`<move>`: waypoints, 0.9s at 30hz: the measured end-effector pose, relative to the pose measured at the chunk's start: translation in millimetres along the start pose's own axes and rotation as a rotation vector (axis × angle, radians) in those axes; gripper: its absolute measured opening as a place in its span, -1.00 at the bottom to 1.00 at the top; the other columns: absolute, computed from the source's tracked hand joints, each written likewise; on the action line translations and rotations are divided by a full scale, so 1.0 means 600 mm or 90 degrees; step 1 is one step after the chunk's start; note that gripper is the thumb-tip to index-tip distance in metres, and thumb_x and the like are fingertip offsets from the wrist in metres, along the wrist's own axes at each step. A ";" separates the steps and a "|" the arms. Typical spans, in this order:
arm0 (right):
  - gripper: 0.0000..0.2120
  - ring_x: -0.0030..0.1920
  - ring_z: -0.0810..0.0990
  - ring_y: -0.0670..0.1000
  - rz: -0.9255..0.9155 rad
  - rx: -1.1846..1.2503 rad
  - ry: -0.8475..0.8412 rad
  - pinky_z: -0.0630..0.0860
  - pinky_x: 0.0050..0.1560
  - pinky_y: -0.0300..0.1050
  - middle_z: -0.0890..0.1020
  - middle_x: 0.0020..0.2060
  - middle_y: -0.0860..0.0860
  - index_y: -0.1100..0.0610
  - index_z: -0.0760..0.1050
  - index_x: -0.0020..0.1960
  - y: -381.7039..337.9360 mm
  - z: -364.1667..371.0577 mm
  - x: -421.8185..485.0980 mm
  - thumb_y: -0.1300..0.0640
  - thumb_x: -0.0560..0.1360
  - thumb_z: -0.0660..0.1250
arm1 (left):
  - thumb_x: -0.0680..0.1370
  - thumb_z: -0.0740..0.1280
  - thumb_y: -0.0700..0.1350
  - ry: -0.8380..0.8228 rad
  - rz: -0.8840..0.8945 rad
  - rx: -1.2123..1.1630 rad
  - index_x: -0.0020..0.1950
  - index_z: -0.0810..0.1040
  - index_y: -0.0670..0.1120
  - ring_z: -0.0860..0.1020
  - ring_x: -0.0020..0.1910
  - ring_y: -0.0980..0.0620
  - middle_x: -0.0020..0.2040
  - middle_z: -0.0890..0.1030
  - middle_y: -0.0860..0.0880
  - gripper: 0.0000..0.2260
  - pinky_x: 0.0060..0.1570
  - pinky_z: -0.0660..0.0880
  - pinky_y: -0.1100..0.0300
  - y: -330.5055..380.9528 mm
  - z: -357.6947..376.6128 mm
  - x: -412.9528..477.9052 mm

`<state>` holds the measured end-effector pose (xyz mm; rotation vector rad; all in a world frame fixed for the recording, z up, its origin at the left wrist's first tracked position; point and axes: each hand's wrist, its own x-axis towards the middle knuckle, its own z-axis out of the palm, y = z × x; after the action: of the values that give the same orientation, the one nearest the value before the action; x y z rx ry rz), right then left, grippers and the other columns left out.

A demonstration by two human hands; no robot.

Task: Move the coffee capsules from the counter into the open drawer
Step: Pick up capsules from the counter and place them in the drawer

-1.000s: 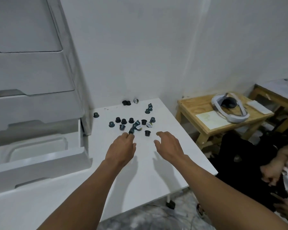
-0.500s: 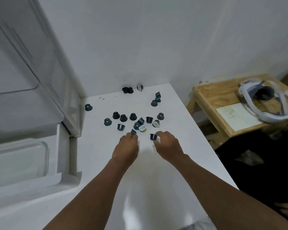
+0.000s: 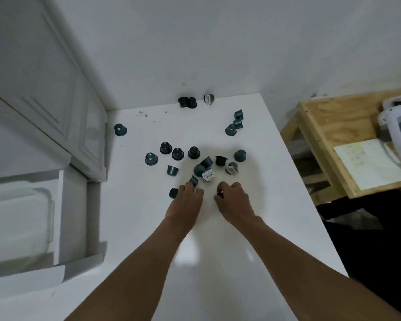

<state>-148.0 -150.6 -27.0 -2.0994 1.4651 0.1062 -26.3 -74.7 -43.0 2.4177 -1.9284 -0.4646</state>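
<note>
— Hands?
— Right hand (image 3: 236, 201) pinches 1 dark capsule (image 3: 220, 194); left hand (image 3: 185, 202) curls onto a teal capsule (image 3: 193, 180), grip unclear
— Rest?
— Other capsules (image 3: 177, 154) lie scattered on the counter (image 3: 137, 209), right of the open drawer (image 3: 73, 216)

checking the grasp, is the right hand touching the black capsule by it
Touching. The head view shows the right hand pinching the small black plastic coffee capsule with its fingers.
</note>
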 end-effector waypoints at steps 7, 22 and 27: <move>-0.92 -0.23 0.39 0.07 -0.024 0.025 -0.046 0.27 -0.35 -0.18 0.38 -0.06 0.10 0.14 0.35 -0.05 0.015 -0.014 -0.023 0.24 0.46 0.21 | 0.56 0.20 -0.27 -0.043 -0.070 -0.083 0.23 0.39 -0.13 0.46 0.11 -0.15 0.17 0.42 -0.19 -0.75 0.08 0.47 0.05 0.012 -0.001 -0.027; -0.71 0.01 0.51 0.18 -0.337 -0.013 0.059 0.41 -0.05 -0.09 0.44 0.10 0.12 0.17 0.43 0.16 -0.059 -0.162 -0.154 0.13 0.47 0.32 | 0.45 0.41 -0.08 0.335 -0.324 -0.263 0.13 0.48 -0.09 0.48 -0.08 -0.09 -0.03 0.49 -0.09 -0.71 -0.14 0.33 0.20 0.102 -0.188 -0.224; -0.66 0.02 0.49 0.11 -0.448 0.051 0.059 0.34 -0.28 -0.22 0.46 0.09 0.07 0.14 0.43 0.23 -0.127 -0.184 -0.227 0.22 0.46 0.31 | 0.42 0.46 -0.02 0.445 -0.420 -0.260 0.07 0.53 -0.06 0.49 -0.14 0.01 -0.06 0.62 -0.02 -0.72 -0.16 0.40 0.21 0.095 -0.236 -0.328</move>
<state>-162.5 -72.8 146.8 -2.4450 0.6883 -0.3158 -85.3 75.5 146.8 2.4027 -0.6822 0.0182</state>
